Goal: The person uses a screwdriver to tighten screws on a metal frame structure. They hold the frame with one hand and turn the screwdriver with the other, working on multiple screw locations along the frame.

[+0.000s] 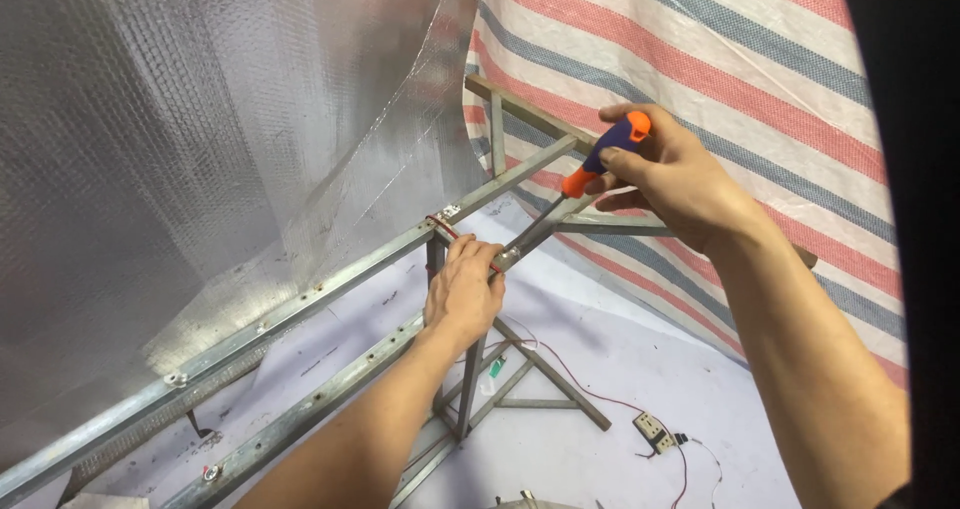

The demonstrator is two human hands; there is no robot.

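right now you are looking down at a galvanised metal frame (300, 304) of angle bars that runs from the near left toward the far middle. your right hand (672, 174) is closed around the orange and purple handle of a screwdriver (596, 164), held up on the far right; its dark shaft slants down and left toward a joint in the frame. your left hand (462, 291) rests on that joint, fingers curled over the bar and pinching a thin red wire (446, 230) that loops across the top rail. whether the screwdriver tip touches the metal is hidden behind your left fingers.

it looks as though you are working the wire or a fastener at this joint, with the left hand steadying and the right driving the tool. the next move would call for keeping the tip seated and the wire pinned while you turn or press.

behind the frame on the left hangs silver bubble foil insulation (200, 119); on the right hangs a red, blue and white striped tarpaulin (700, 49). on the pale floor (600, 359) below lie a small socket block (654, 431) and a thin trailing red cable (575, 374).
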